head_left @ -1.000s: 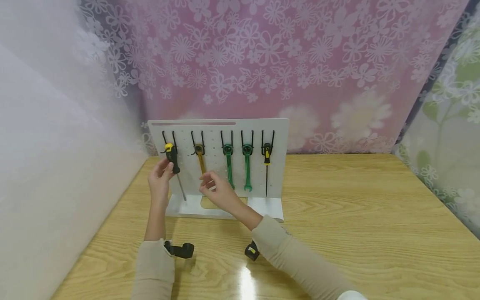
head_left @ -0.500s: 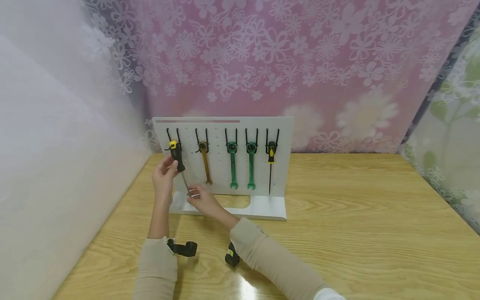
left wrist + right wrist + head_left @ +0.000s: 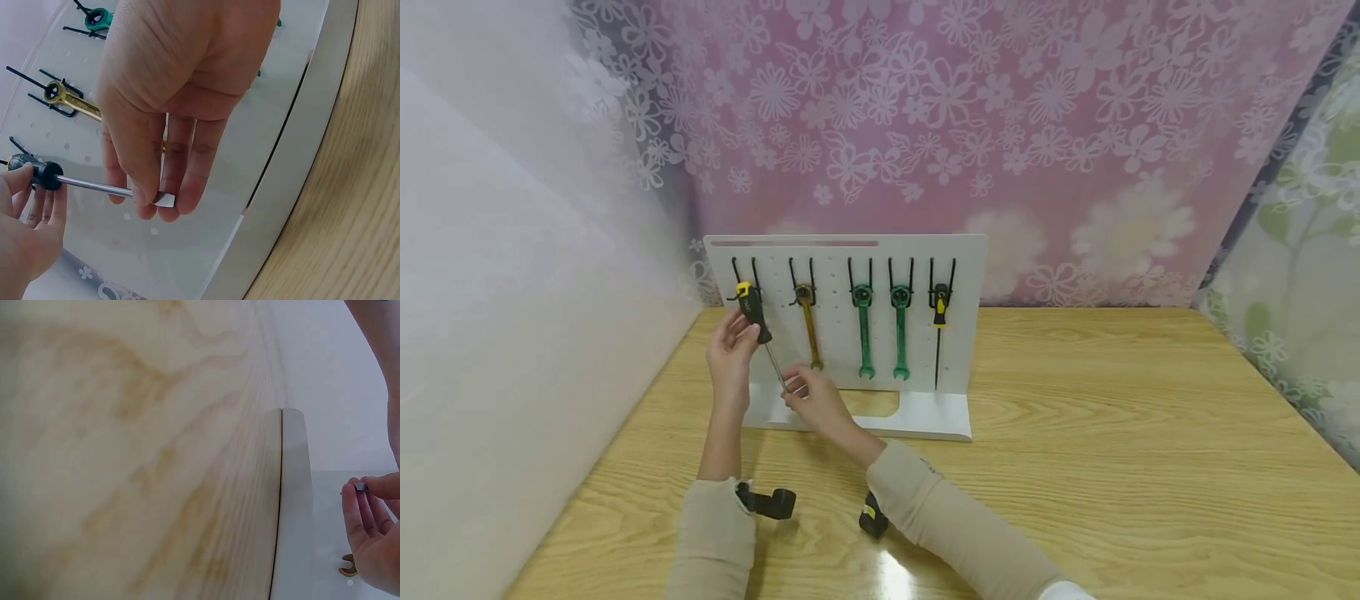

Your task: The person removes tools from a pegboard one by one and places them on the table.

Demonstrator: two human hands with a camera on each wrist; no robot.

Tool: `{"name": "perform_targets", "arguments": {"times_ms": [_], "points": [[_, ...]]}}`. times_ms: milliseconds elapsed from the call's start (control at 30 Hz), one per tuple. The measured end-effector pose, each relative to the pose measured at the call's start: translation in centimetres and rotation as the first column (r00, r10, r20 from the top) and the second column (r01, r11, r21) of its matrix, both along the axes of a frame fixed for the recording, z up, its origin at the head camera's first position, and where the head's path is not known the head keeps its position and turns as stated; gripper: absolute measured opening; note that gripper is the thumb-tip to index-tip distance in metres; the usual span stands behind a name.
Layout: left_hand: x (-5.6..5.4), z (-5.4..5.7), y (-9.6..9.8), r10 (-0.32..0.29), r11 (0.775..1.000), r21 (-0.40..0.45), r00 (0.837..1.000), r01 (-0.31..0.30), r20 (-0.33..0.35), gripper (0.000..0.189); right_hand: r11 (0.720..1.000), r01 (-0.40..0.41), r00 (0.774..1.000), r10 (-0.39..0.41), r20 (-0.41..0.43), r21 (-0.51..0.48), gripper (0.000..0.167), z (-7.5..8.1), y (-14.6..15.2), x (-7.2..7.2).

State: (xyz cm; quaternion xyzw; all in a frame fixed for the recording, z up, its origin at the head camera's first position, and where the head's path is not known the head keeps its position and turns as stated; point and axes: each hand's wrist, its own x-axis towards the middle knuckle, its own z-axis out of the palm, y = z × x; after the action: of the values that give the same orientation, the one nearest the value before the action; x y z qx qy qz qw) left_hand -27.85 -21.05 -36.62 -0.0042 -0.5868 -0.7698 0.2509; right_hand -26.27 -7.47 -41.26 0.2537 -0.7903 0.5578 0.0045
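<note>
A flat-blade screwdriver [image 3: 755, 317] with a black and yellow handle slants at the leftmost pair of black hooks on the white pegboard [image 3: 842, 333]. My left hand [image 3: 730, 358] grips its handle from the lower left, the yellow end up between the hooks. Lower down, my right hand [image 3: 820, 404] pinches the metal shaft near its tip between thumb and fingers. The left wrist view shows the flat tip [image 3: 165, 200] poking out past the right thumb. Just to the right hangs a gold wrench [image 3: 811, 333], its lower end close above the right hand.
Two green wrenches [image 3: 865, 337] and a smaller black and yellow screwdriver [image 3: 938, 325] hang on hooks farther right. The pegboard's white base [image 3: 932, 412] stands on a wood-grain table [image 3: 1112, 433]. A pale wall panel [image 3: 550, 275] rises close on the left.
My right hand has moved left and down from beside the gold wrench onto the screwdriver's shaft. The shaft's lower end has swung a little to the right. My left hand keeps its grip.
</note>
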Motion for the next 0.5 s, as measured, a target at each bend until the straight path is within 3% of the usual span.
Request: {"name": "perform_targets", "arguments": {"times_ms": [500], "points": [[1.2, 0.6, 0.2, 0.035, 0.999, -0.004, 0.999, -0.035, 0.012, 0.042, 0.999, -0.032, 0.999, 0.031, 0.004, 0.028, 0.024, 0.7, 0.4, 1.0]]}}
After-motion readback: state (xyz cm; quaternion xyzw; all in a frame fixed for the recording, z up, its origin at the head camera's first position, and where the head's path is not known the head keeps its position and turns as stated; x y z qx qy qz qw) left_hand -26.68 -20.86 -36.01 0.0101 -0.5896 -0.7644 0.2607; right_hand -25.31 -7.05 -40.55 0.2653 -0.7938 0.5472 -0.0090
